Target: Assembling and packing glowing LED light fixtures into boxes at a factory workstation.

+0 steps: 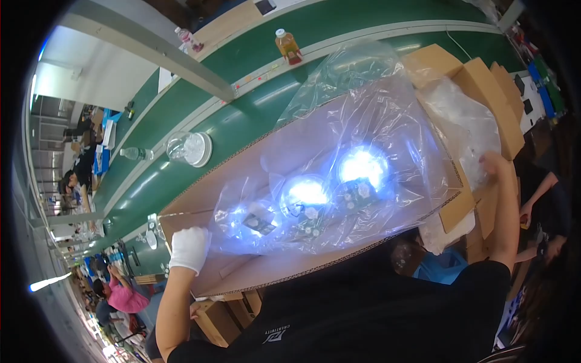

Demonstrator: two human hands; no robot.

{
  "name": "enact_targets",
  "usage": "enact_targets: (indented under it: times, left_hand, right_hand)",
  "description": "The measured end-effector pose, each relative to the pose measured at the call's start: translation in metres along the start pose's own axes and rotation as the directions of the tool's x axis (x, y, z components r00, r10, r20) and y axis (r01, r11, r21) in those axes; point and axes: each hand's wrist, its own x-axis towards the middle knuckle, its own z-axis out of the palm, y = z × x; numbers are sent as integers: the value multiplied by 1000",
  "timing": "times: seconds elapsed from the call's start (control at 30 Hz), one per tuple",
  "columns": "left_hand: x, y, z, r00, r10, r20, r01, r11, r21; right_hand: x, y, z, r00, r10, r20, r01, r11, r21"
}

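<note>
A long open cardboard box (236, 163) lies across the space in front of me. Inside are round lit lamps (362, 166), wrapped in a sheet of clear plastic film (393, 127); the glare hides their detail. My left hand (190, 249), in a white glove, is closed over the box's left end wall. Beyond the box's right end, my right hand (497, 164) is raised beside a crumpled translucent plastic bag (463, 118) and brown cardboard flaps (493, 97). Its fingers are blurred, so I cannot tell whether they grip anything.
The long green workbench (254, 121) carries a clear dome with a white base (196, 149), a water bottle (136, 153) and an amber drink bottle (288, 47). A grey post (175, 57) crosses at the upper left. A person in pink (126, 295) and others are nearby.
</note>
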Motion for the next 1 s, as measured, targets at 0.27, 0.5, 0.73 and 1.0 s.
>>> enact_targets:
  times: [0.27, 0.5, 0.73, 1.0]
  left_hand:
    - [-20, 41, -117, 933, 120, -340, -122, 992, 16]
    - [39, 83, -29, 841, 499, -210, -506, 862, 21]
    - [59, 59, -2, 954, 247, 169, -224, 964, -142]
    - [60, 40, 13, 960, 276, 53, -278, 960, 30]
  right_hand:
    - [-181, -175, -270, 536, -462, -707, 701, 709, 68]
    - [-110, -374, -237, 402, -916, 21, 865, 372, -336]
    - [-94, -361, -177, 587, -776, 233, 801, 515, -305]
    - [-107, -354, -169, 736, -637, 229, 673, 650, -352]
